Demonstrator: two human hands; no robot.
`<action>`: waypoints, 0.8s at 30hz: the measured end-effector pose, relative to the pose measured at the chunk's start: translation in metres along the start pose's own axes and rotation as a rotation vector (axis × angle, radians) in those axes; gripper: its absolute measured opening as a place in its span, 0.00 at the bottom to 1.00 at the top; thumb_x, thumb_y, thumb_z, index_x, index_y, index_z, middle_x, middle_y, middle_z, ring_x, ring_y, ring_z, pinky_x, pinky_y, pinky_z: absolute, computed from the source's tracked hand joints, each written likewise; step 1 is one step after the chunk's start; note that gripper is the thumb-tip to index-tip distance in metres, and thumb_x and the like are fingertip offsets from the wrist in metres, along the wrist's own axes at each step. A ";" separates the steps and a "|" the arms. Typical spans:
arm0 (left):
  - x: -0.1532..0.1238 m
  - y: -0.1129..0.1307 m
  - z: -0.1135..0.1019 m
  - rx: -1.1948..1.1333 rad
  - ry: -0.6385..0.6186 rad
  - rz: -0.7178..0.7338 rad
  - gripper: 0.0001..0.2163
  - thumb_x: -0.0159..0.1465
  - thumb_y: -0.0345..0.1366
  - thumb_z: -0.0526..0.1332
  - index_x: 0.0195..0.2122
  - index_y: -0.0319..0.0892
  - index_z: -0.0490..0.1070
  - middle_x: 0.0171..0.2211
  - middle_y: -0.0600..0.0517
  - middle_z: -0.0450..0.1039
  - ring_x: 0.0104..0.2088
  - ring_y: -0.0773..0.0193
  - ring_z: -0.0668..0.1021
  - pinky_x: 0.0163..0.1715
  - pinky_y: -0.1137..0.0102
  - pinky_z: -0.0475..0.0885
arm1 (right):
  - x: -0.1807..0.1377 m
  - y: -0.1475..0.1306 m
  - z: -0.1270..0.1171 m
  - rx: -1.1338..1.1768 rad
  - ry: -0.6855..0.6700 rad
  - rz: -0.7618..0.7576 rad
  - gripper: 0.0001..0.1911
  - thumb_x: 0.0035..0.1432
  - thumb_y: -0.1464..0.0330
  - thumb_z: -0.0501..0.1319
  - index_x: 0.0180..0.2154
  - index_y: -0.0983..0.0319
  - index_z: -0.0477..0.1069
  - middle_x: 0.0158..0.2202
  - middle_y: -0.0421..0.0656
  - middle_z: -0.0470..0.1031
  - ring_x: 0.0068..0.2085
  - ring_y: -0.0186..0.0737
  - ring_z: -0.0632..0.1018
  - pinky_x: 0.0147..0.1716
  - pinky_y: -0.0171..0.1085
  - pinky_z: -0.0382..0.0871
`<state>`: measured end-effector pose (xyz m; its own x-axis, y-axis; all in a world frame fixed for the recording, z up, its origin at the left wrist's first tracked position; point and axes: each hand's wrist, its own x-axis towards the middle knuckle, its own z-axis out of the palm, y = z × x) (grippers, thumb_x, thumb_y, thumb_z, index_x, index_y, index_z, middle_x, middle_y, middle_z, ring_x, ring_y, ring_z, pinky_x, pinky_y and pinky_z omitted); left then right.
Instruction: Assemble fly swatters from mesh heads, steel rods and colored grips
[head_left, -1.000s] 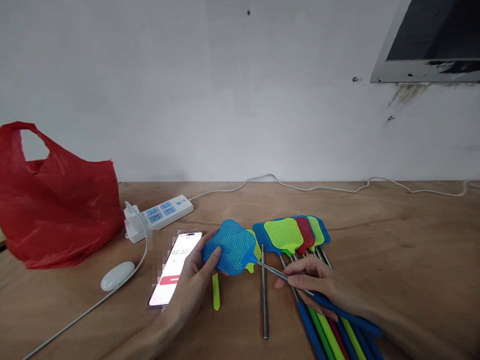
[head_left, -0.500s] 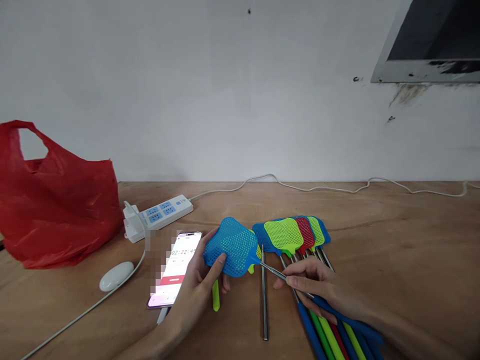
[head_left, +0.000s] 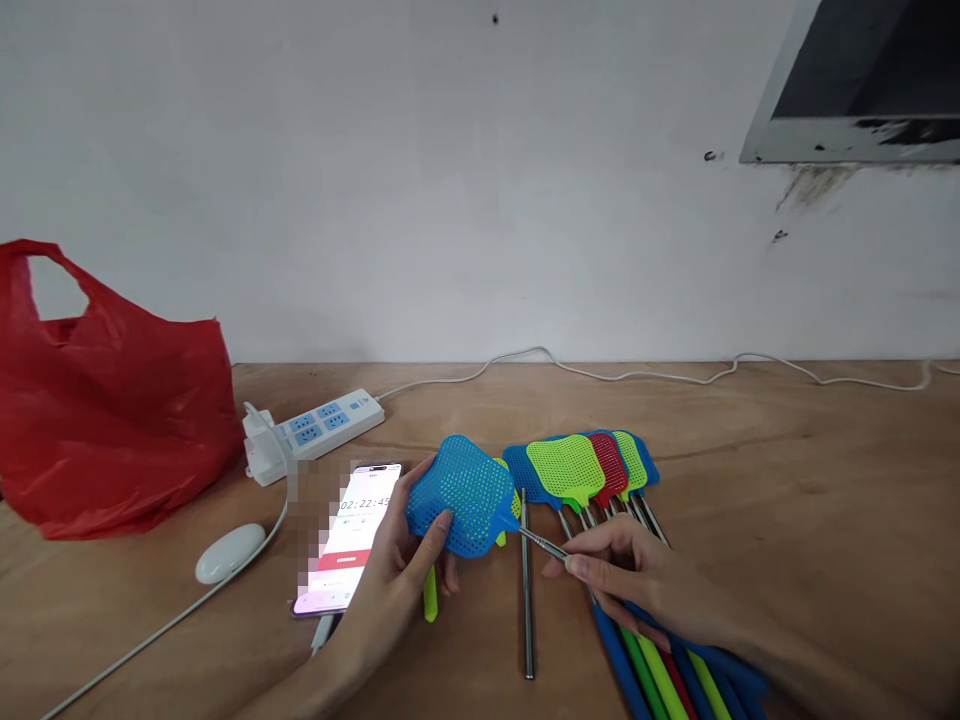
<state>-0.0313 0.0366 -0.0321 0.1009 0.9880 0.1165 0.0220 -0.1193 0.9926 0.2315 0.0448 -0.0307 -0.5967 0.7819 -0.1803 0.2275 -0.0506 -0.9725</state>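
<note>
Between my hands is a blue fly swatter with a perforated paddle and a thin metal rod. My left hand pinches the paddle's left side, thumb on top. My right hand grips the metal rod between thumb and fingers, close below the paddle. Beneath the paddle, partly hidden, lies a yellow-green piece. A loose metal rod rests on the table between my hands. Under and behind my right hand lie several fly swatters in blue, yellow-green, red and green, their coloured handles toward me.
On the wooden table, a lit phone with a timer lies left of my left hand. Further left are a white power strip, a white oval device and a red plastic bag. A white cable runs along the wall.
Both hands keep their hold on the blue fly swatter. My right hand has shifted very slightly left along with the view; little else differs.
</note>
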 end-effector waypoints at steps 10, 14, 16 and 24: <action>-0.001 0.000 0.001 -0.005 0.001 -0.011 0.36 0.69 0.49 0.59 0.71 0.42 0.41 0.18 0.59 0.71 0.18 0.62 0.74 0.17 0.72 0.70 | -0.002 -0.003 0.007 0.005 0.042 0.005 0.27 0.65 0.51 0.57 0.46 0.68 0.79 0.12 0.31 0.62 0.09 0.24 0.56 0.09 0.27 0.47; -0.001 0.004 0.003 -0.034 0.021 -0.005 0.37 0.69 0.48 0.59 0.71 0.42 0.39 0.18 0.59 0.71 0.19 0.62 0.74 0.21 0.71 0.72 | -0.002 -0.007 0.008 0.134 0.009 0.050 0.28 0.64 0.50 0.59 0.46 0.68 0.80 0.12 0.31 0.63 0.09 0.24 0.55 0.08 0.27 0.47; -0.001 0.003 0.003 -0.028 0.028 -0.001 0.37 0.69 0.49 0.59 0.71 0.42 0.40 0.18 0.59 0.71 0.19 0.62 0.74 0.21 0.71 0.71 | -0.001 -0.007 0.008 0.219 0.012 0.071 0.27 0.63 0.50 0.60 0.44 0.68 0.80 0.12 0.31 0.62 0.09 0.24 0.54 0.08 0.27 0.45; -0.004 -0.004 0.002 -0.021 0.007 -0.010 0.37 0.69 0.51 0.60 0.71 0.43 0.41 0.18 0.59 0.71 0.18 0.62 0.73 0.17 0.74 0.68 | 0.000 -0.003 0.007 0.426 -0.054 0.104 0.24 0.61 0.51 0.64 0.40 0.67 0.80 0.11 0.29 0.58 0.09 0.22 0.52 0.09 0.27 0.45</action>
<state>-0.0301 0.0329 -0.0365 0.0934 0.9899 0.1071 0.0019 -0.1077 0.9942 0.2252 0.0403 -0.0292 -0.6292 0.7263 -0.2767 -0.0421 -0.3873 -0.9210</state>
